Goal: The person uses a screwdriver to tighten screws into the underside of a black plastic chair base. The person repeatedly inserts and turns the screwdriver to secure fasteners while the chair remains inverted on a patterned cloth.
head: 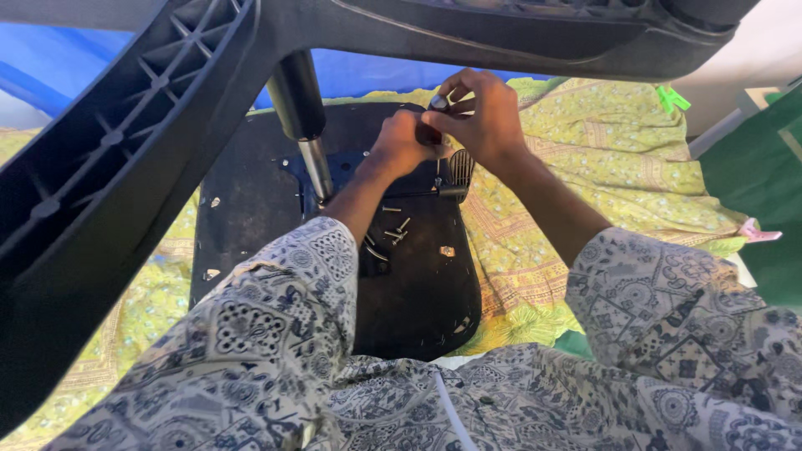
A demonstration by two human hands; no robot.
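An upturned black chair seat (pixel 251 200) lies on a yellow patterned cloth (pixel 601 142). A metal gas-lift column (pixel 309 134) rises from its mechanism plate to the black star base (pixel 109 167), which looms close at the top and left. My left hand (pixel 403 144) presses down on the plate near the far edge of the seat. My right hand (pixel 480 117) is closed on a small metal tool or bolt (pixel 439 102) right above my left hand. Several loose screws (pixel 393 232) lie on the seat near my left forearm.
A black ribbed lever knob (pixel 460 167) sticks out at the seat's right edge. A small metal bracket (pixel 448 250) lies on the seat. Blue fabric (pixel 50 67) is at the back, and a green surface (pixel 752 167) is at the right with a green clip (pixel 672 98).
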